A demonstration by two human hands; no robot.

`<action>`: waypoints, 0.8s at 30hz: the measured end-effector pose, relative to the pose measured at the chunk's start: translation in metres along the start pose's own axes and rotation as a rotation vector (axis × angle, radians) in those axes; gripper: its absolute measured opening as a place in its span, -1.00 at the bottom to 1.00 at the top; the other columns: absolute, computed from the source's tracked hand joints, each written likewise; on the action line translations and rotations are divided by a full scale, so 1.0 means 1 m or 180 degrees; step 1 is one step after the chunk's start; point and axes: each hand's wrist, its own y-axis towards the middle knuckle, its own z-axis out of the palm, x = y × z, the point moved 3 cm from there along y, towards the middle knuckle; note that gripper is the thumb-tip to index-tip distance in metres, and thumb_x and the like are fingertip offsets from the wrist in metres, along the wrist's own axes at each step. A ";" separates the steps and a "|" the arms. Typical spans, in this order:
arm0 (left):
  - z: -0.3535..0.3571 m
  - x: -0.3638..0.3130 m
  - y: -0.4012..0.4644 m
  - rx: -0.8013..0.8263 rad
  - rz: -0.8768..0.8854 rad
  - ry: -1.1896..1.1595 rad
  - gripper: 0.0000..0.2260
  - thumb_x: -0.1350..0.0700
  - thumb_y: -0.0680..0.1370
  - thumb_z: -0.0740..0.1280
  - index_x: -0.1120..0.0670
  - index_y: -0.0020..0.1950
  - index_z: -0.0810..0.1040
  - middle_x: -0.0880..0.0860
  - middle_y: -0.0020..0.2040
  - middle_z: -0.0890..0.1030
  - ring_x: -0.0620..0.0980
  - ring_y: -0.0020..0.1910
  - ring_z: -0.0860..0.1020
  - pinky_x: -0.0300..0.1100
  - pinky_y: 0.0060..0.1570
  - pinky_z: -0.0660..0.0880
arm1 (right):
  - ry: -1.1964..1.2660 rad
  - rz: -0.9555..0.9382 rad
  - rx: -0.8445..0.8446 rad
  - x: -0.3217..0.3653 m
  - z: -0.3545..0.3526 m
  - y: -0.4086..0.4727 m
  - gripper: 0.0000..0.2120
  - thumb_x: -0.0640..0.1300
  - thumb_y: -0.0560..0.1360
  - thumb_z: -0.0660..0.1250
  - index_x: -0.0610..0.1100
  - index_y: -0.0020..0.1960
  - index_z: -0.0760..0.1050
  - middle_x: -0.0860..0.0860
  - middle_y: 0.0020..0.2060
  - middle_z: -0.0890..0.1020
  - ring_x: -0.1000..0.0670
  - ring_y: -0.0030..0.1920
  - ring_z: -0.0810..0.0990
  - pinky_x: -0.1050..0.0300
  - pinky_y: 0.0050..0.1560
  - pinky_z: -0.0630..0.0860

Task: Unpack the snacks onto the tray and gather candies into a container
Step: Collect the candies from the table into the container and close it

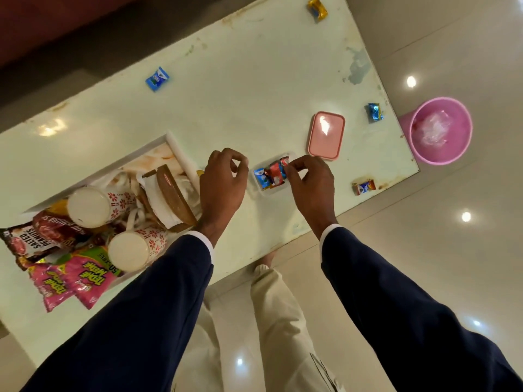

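A small clear container [257, 190] sits near the table's front edge and holds several wrapped candies [273, 175] in red and blue. My right hand [312, 185] hovers over its right side, fingertips pinched on a red candy [283, 160] at the container's top corner. Just left of the container, my left hand [223, 185] is loosely curled with nothing visible in it. A yellow candy [200, 173] peeks out behind its thumb side. The white tray [177, 149] at the left carries two patterned cups [90, 206], a peanuts packet [27, 240] and pink snack packets [82, 278].
A pink lid [326, 135] lies just beyond the container. Loose candies lie on the table: blue [157, 78] far left, gold [317, 8] at the far edge, blue [375, 112] and red-blue [363, 187] at the right. A pink bucket [452, 154] stands on the floor to the right.
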 end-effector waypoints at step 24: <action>-0.082 0.072 0.196 -0.0114 0.0555 0.1890 -0.71 0.07 0.61 0.39 0.09 0.29 0.47 0.23 0.17 0.51 0.24 0.00 0.60 0.12 0.09 0.58 | 0.0462 -0.0474 0.1014 0.061 0.023 0.058 -0.90 -0.08 0.55 0.36 0.03 -0.15 0.55 0.05 -0.32 0.67 0.10 -0.27 0.65 0.38 -0.28 0.49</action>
